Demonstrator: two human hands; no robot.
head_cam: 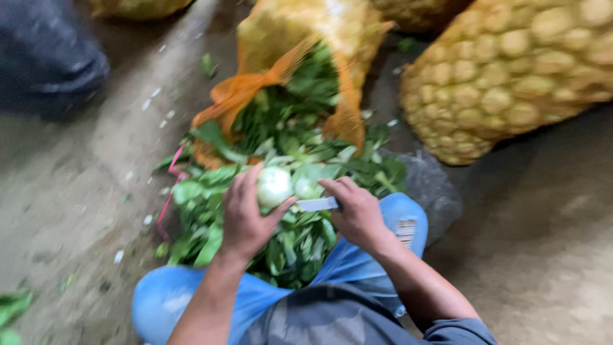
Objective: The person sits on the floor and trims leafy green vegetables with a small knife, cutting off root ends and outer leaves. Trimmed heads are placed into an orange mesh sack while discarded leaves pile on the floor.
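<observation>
Trimming a pale round vegetable over a heap of leaves.

The left hand [246, 214] cups one firm, light, smooth bulb [274, 186] by its sides; the right hand [357, 214] is closed on one knife [317, 204] touching it. Three mesh sacks visible; the nearest sack [511, 70] bulges.

Single head-worn camera, looking steeply down and forward from close above the person's lap, onto a pile of loose green leaves [281, 211] on the grey dirt floor [70, 191].
</observation>
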